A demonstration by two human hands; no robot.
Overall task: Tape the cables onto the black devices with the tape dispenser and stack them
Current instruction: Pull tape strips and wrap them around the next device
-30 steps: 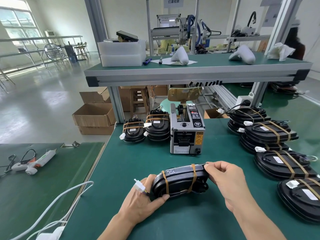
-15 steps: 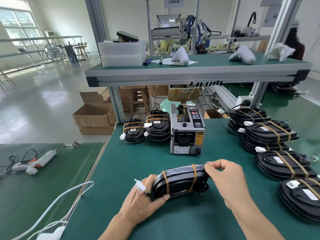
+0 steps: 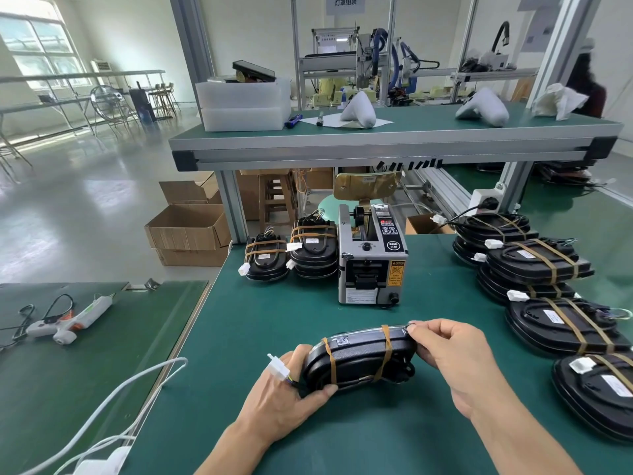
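Observation:
A black device with two brown tape bands stands on edge on the green table, near the front. My left hand grips its left end, and a white cable connector sticks up between the fingers. My right hand pinches the device's upper right corner. Behind it stands the grey tape dispenser. Taped devices are stacked left of the dispenser and along the right side.
A white glue gun lies on the lower table at left. White cables trail over the table's left edge. A raised shelf spans the back. Cardboard boxes sit on the floor.
My hands and the device have barely shifted; the right hand's fingers stay pinched at the device's top right corner.

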